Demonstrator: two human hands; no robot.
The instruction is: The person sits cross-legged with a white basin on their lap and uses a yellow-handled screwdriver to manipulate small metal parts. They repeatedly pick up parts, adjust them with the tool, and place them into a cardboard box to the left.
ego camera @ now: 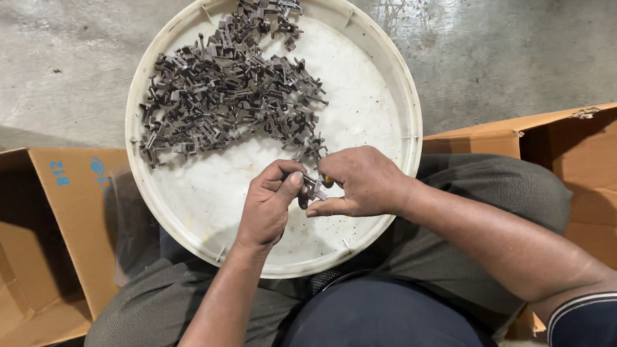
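Note:
A large round white tray [360, 96] rests on my lap and holds a heap of several small dark metal clips [218, 96] across its far left half. Both hands meet over the near middle of the tray. My left hand [270, 205] pinches a small dark clip [302, 199] between thumb and fingers. My right hand [360, 183] grips a small cluster of dark clips [316, 186], with a bit of yellow showing at its fingertips. The two hands touch at the pieces they hold.
An open cardboard box [58, 244] stands at my left and another open cardboard box [572, 148] at my right. Grey concrete floor [64, 58] lies beyond the tray. My knees in grey trousers [501, 186] support the tray.

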